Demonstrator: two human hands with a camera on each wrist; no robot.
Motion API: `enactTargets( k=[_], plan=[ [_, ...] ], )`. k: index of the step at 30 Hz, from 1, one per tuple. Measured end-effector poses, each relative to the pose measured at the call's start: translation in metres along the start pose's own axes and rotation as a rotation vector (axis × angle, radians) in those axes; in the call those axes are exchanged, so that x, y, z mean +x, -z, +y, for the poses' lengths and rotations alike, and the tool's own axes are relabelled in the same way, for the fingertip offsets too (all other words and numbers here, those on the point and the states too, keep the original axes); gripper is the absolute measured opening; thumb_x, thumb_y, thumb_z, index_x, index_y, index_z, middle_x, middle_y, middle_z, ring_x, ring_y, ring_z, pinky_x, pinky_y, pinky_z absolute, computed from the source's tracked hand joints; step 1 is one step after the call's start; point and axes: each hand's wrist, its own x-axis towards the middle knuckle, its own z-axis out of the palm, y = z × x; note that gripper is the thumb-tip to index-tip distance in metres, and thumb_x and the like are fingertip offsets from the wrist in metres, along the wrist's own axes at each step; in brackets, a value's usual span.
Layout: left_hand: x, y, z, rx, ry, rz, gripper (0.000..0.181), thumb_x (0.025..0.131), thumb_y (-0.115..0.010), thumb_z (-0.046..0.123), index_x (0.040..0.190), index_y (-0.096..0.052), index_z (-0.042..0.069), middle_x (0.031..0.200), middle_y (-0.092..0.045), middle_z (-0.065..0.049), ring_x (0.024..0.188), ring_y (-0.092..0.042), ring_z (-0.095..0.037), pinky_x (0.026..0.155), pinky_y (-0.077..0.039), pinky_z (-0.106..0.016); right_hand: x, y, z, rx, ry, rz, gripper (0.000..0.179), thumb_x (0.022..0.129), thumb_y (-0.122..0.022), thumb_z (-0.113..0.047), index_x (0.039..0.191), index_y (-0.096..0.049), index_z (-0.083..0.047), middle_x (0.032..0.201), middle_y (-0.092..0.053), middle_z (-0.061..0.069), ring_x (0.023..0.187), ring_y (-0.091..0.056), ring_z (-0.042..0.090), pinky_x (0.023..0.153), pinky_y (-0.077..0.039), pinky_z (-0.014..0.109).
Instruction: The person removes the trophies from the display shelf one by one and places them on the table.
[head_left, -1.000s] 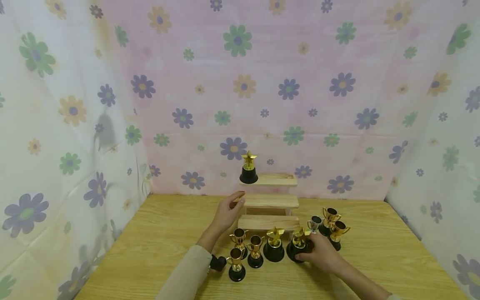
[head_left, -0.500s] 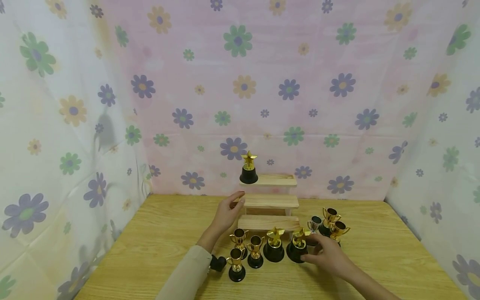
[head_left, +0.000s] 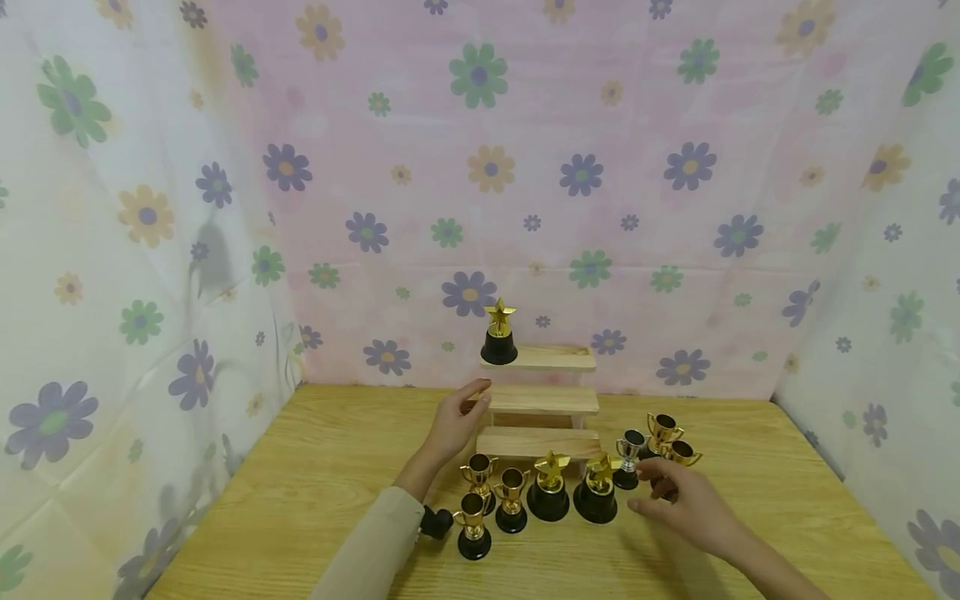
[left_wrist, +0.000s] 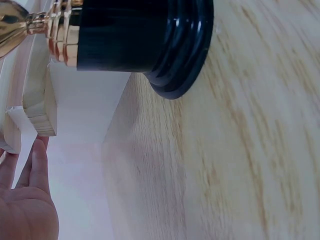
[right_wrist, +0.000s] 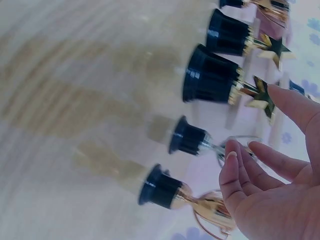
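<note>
In the head view, my left hand (head_left: 453,427) is at the left end of a three-step wooden stand (head_left: 540,400); its extended fingers touch the stand's end near the middle step. A star trophy (head_left: 498,337) stands upright at the left of the top step. My right hand (head_left: 686,504), fingers loosely bent and holding nothing, is over the table beside a star trophy (head_left: 596,493) and a silver cup trophy (head_left: 628,454). A second star trophy (head_left: 548,492) stands to their left. The right hand partly covers a gold cup trophy (head_left: 682,454).
Several small gold cup trophies (head_left: 512,500) stand in front of the stand at left, close to my left forearm. Another gold cup trophy (head_left: 663,431) stands behind the right hand. All are on a wooden table (head_left: 337,475) enclosed by flowered cloth (head_left: 540,167).
My right hand has let go of the right-hand star trophy and moved right, away from it, uncovering the silver cup's base. The left hand has stayed at the stand.
</note>
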Motion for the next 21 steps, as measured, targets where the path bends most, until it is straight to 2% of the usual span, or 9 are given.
enactTargets(
  k=[6,14,17,21],
  plan=[
    [0.000,0.000,0.000,0.005,-0.018,0.002,0.041,0.108,-0.055,0.023,0.144,-0.058,0.003,0.153,-0.048,-0.024,0.118,-0.066,-0.038,0.099,-0.054,-0.050,0.002,0.015,-0.012,-0.023,0.015,0.052,0.054,0.087,-0.083,-0.025,0.129,-0.064,0.004,0.118,-0.069,0.015,0.084,-0.063,0.012,0.065,-0.054,0.026],
    [0.001,0.000,0.001,0.010,-0.001,0.000,0.042,0.108,-0.055,0.025,0.144,-0.058,0.003,0.154,-0.049,-0.019,0.119,-0.066,-0.036,0.101,-0.053,-0.049,0.015,0.033,-0.034,-0.066,0.064,0.086,0.051,0.093,-0.078,-0.029,0.132,-0.064,0.000,0.122,-0.068,0.013,0.097,-0.064,0.028,0.070,-0.055,0.028],
    [0.001,0.000,0.001,0.007,-0.011,0.005,0.043,0.108,-0.055,0.024,0.144,-0.058,0.000,0.153,-0.049,-0.020,0.118,-0.066,-0.037,0.101,-0.053,-0.050,0.023,0.038,-0.046,-0.068,0.097,0.090,0.052,0.094,-0.077,-0.029,0.135,-0.062,-0.001,0.127,-0.067,0.013,0.101,-0.064,0.029,0.074,-0.055,0.030],
    [0.000,-0.001,0.000,-0.006,-0.012,0.016,0.041,0.108,-0.056,0.022,0.143,-0.059,0.001,0.152,-0.050,-0.021,0.118,-0.066,-0.040,0.101,-0.052,-0.053,0.036,0.043,-0.063,-0.080,0.165,0.089,0.053,0.095,-0.075,-0.028,0.138,-0.059,-0.002,0.131,-0.064,0.015,0.107,-0.063,0.029,0.081,-0.056,0.038]
  ],
)
